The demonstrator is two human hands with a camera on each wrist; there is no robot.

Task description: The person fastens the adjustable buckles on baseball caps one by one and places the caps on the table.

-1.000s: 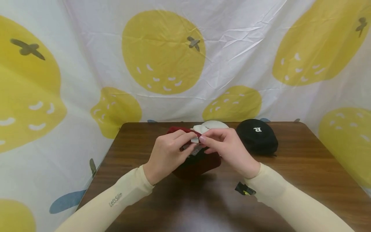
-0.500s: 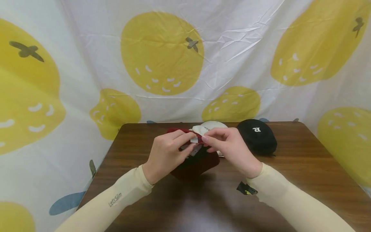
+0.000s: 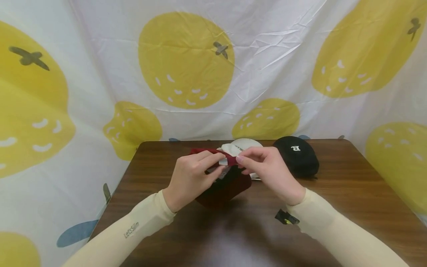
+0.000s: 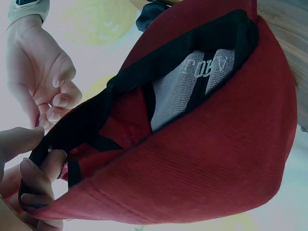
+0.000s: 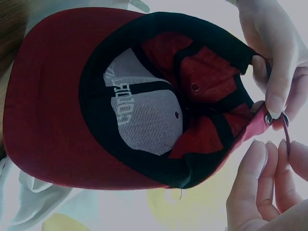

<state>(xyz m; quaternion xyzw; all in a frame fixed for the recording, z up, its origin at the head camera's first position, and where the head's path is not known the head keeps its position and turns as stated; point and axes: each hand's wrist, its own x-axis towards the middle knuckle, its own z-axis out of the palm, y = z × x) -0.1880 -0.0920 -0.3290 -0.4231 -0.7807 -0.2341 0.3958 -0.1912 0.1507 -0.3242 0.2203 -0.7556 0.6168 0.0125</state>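
A dark red baseball cap (image 3: 230, 191) is held upside down above the table, its brim towards me. The right wrist view looks into its black sweatband and pale mesh lining (image 5: 147, 125). My left hand (image 3: 197, 174) grips the cap's back edge by a small metal buckle (image 5: 269, 118), seen in the right wrist view. My right hand (image 3: 270, 170) pinches the end of the thin red strap (image 5: 286, 132) between thumb and fingertips. A pale tag (image 3: 223, 162) shows at the left fingertips. The left hand partly covers the cap in the head view.
Behind the right hand, a white cap (image 3: 238, 146) lies at the back of the brown wooden table (image 3: 160, 163). A black cap (image 3: 295, 157) with a white R stands to its right. A lemon-print cloth (image 3: 200, 126) hangs behind the table.
My right hand has shifted slightly to the right, away from the left hand. More of the red strap shows between them. The left hand and the cap have barely moved.
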